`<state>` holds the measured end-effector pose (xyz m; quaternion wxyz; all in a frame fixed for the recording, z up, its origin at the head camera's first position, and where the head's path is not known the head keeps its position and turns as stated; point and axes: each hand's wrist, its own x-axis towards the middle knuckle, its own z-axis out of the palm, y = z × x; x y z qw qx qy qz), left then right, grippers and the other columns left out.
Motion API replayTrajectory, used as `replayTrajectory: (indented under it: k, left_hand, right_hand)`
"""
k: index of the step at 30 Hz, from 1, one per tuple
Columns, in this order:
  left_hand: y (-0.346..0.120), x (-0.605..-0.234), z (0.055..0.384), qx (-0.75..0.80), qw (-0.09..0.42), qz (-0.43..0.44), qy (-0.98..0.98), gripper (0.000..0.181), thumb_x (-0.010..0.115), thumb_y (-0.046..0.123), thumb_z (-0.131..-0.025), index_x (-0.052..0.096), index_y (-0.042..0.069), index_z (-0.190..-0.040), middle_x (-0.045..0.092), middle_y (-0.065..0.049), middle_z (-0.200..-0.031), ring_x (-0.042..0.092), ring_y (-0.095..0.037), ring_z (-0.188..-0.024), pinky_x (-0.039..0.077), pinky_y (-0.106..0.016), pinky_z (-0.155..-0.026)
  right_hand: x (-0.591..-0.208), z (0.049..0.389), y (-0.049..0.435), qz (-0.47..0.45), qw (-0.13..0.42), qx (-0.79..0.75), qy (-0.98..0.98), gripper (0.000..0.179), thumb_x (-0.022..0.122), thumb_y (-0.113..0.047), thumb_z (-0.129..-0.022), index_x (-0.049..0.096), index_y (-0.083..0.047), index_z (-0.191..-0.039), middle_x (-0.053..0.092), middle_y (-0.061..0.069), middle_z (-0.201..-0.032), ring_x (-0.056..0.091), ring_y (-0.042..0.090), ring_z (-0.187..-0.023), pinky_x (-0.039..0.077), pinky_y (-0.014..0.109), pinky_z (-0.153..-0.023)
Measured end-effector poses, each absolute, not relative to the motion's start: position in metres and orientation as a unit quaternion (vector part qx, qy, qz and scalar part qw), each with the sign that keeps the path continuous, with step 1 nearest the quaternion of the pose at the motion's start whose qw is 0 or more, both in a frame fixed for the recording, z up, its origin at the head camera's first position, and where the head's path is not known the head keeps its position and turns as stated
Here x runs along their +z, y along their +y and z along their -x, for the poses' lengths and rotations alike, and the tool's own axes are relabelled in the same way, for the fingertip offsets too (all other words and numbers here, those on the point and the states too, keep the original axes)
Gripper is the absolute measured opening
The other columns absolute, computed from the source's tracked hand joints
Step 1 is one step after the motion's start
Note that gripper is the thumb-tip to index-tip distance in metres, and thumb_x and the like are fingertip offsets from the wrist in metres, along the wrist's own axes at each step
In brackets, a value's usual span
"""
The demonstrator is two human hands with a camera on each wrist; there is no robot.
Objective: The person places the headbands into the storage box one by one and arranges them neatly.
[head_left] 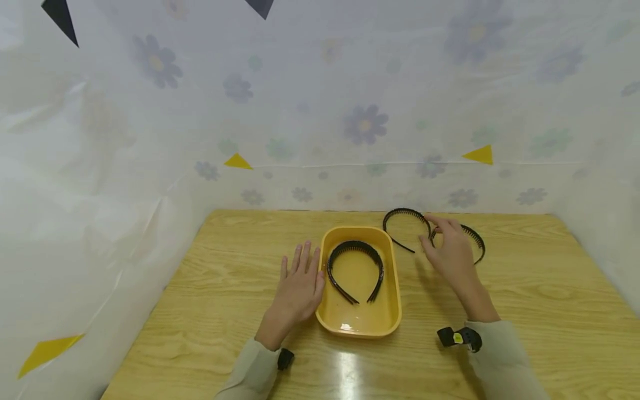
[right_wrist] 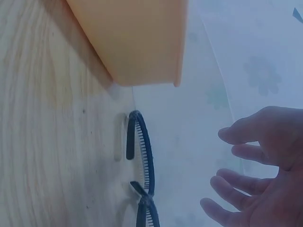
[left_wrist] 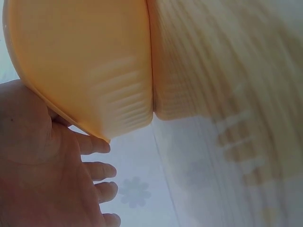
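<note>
A yellow plastic container (head_left: 358, 333) stands on the table, with black toothed headbands (head_left: 356, 244) nested together inside. My left hand (head_left: 297, 288) rests against the container's left side, fingers straight; in the left wrist view, the hand (left_wrist: 47, 165) touches the rim. To the right of the container, two more black headbands lie on the table: one (head_left: 404, 211) near the back, and another (head_left: 478, 238) partly hidden behind my right hand. My right hand (head_left: 451, 253) hovers over where these two meet. In the right wrist view, the loosely bent fingers hold nothing, apart from the headband (right_wrist: 150, 165).
The wood-grain table (head_left: 225, 311) reaches back to a wall of white floral sheeting (head_left: 310, 122). Yellow triangles (head_left: 480, 155) mark the sheeting. Each wrist wears a dark strapped device, such as the right one (head_left: 465, 338).
</note>
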<state>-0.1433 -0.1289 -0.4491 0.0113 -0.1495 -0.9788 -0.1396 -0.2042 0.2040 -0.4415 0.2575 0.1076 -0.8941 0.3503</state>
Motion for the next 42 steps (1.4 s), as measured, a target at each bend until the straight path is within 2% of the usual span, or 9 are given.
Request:
replayTrajectory:
  k: [7, 12, 22, 31, 42]
  left_hand:
    - [-0.129, -0.449, 0.143, -0.139, 0.012, 0.153, -0.978, 0.059, 0.028, 0.032, -0.112, 0.020, 0.005, -0.164, 0.006, -0.018, -0.170, 0.001, -0.035, -0.157, 0.005, -0.061, -0.123]
    - [-0.129, -0.448, 0.144, -0.138, 0.006, 0.152, -0.979, 0.059, 0.027, 0.033, -0.113, 0.019, 0.005, -0.164, 0.002, -0.016, -0.171, -0.001, -0.034, -0.157, 0.003, -0.060, -0.123]
    - [-0.129, -0.450, 0.143, -0.140, 0.007, 0.154, -0.978, 0.059, 0.027, 0.033, -0.113, 0.017, 0.006, -0.165, 0.002, -0.017, -0.171, -0.001, -0.035, -0.157, 0.004, -0.060, -0.123]
    - [-0.129, -0.449, 0.143, -0.148, 0.001, 0.152, -0.977, 0.059, 0.026, 0.034, -0.113, 0.016, 0.007, -0.165, 0.001, -0.015, -0.171, -0.002, -0.034, -0.157, 0.003, -0.059, -0.123]
    - [-0.129, -0.449, 0.143, -0.148, 0.006, 0.153, -0.977, 0.059, 0.026, 0.033, -0.113, 0.019, 0.005, -0.164, 0.004, -0.017, -0.171, 0.000, -0.036, -0.157, 0.004, -0.061, -0.123]
  right_hand:
    - [-0.440, 0.205, 0.218, -0.076, 0.241, 0.362, -0.897, 0.045, 0.073, -0.006, -0.093, 0.061, 0.003, -0.136, 0.056, 0.031, -0.124, 0.060, 0.049, -0.105, 0.048, 0.067, -0.079]
    - [-0.440, 0.205, 0.227, -0.063, 0.233, 0.362, -0.900, 0.046, 0.072, -0.007, -0.094, 0.060, 0.004, -0.137, 0.055, 0.033, -0.126, 0.059, 0.052, -0.108, 0.048, 0.068, -0.079]
    - [-0.445, 0.209, 0.248, -0.036, 0.231, 0.372, -0.898, 0.050, 0.071, -0.010, -0.095, 0.057, 0.004, -0.141, 0.052, 0.036, -0.130, 0.058, 0.054, -0.110, 0.047, 0.069, -0.083]
    - [-0.449, 0.209, 0.271, -0.027, 0.251, 0.393, -0.884, 0.050, 0.071, -0.010, -0.096, 0.057, 0.004, -0.141, 0.056, 0.033, -0.127, 0.055, 0.054, -0.112, 0.043, 0.069, -0.088]
    - [-0.456, 0.208, 0.306, 0.019, 0.206, 0.377, -0.903, 0.055, 0.068, -0.016, -0.099, 0.050, 0.003, -0.147, 0.049, 0.039, -0.134, 0.052, 0.057, -0.116, 0.043, 0.071, -0.088]
